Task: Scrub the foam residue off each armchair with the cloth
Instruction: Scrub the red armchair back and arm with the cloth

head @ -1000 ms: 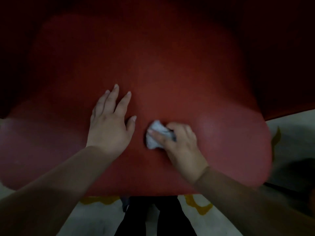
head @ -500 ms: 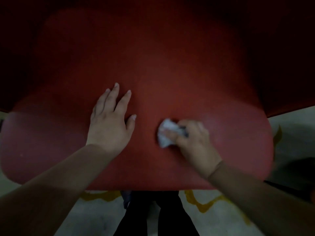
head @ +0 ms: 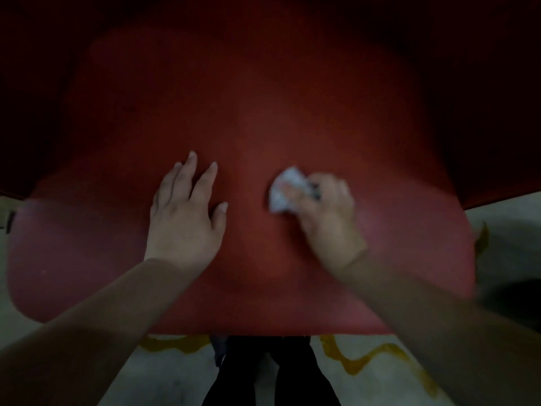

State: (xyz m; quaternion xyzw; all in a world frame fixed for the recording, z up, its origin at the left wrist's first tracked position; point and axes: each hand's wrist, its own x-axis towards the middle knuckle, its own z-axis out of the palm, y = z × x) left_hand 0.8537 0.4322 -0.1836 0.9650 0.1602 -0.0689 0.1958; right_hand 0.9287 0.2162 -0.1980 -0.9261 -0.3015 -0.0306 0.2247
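A red armchair fills most of the head view, its seat cushion in front of me in dim light. My right hand grips a crumpled white cloth and presses it onto the cushion near the middle; the hand is blurred. My left hand lies flat on the cushion to the left of the cloth, fingers straight and slightly spread. No foam is plainly visible on the red surface.
A pale floor with yellow wavy markings shows below the cushion's front edge. My dark trouser legs stand against that edge. The chair's back and sides fade into darkness above.
My right hand has moved the cloth to the right and farther up the cushion. My left hand has stayed flat in the same place.
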